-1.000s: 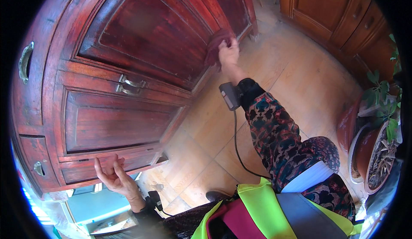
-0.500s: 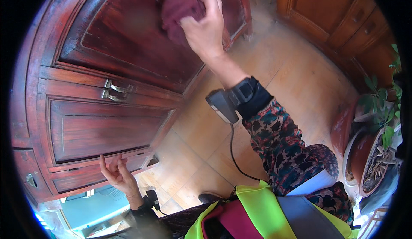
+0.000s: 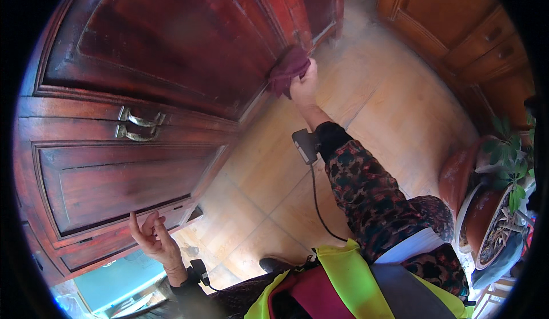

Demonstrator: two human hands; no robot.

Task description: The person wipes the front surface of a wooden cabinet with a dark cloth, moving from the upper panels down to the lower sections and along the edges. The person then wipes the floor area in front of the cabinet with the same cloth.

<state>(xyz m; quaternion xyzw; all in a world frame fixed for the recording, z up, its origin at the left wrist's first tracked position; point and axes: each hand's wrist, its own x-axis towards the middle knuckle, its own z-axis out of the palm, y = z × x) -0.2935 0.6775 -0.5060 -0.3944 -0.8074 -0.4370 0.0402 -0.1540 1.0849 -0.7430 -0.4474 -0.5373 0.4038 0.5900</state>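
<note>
A maroon cloth is bunched in my right hand, which presses it against the lower right edge of a dark red wooden cabinet. Part of my fingers is hidden behind the cloth. My left hand hovers near the cabinet's bottom left part, fingers apart and partly curled, holding nothing. Two metal handles sit side by side where the cabinet doors meet. A small black device with a cable is strapped at my right wrist, and another black device at my left.
Tiled floor lies between the cabinet and an orange-brown wooden cabinet at the far right. Potted plants stand at the right. A pale teal surface shows at the lower left. A cable hangs from my right wrist.
My right hand has moved down and to the right with the cloth, from the middle of the door panel to its edge. My left hand stays nearly in place. The view has shifted slightly.
</note>
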